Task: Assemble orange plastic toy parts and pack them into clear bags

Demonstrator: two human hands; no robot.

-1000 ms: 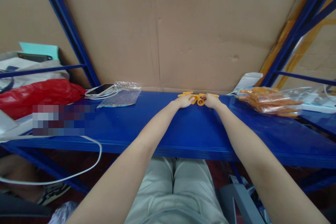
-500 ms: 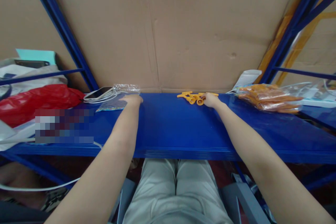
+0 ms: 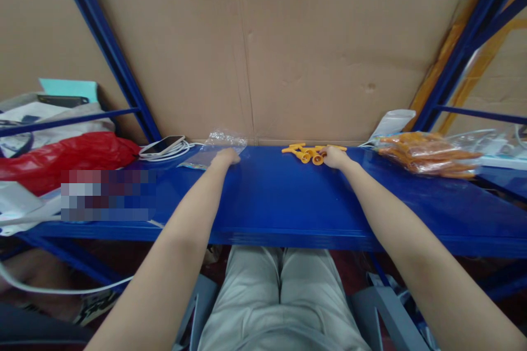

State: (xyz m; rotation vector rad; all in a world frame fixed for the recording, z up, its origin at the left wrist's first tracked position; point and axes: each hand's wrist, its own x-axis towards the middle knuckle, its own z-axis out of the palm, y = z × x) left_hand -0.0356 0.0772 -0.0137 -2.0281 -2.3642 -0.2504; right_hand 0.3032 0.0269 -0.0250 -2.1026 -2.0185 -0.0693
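On the blue shelf board, my left hand (image 3: 226, 158) pinches the near right part of a clear plastic bag (image 3: 197, 159), whose crinkled end rises behind the fingers. My right hand (image 3: 335, 158) is closed at the right end of a small group of yellow plastic parts (image 3: 305, 157). These have thin stems and round cup-like ends. One yellow stem shows just behind my right fingers; my hand partly hides what it grips.
A phone (image 3: 164, 145) and coiled white cable (image 3: 181, 149) lie left of the bag, beside red plastic (image 3: 82, 152). Bagged orange parts (image 3: 424, 156) lie at the right. Cardboard (image 3: 308, 55) stands behind the blue board (image 3: 284, 203), between blue posts (image 3: 111, 55).
My left hand has gone from spread fingers to a closed grip and moved right, dragging the clear bag with it. My right hand stays at the yellow parts.
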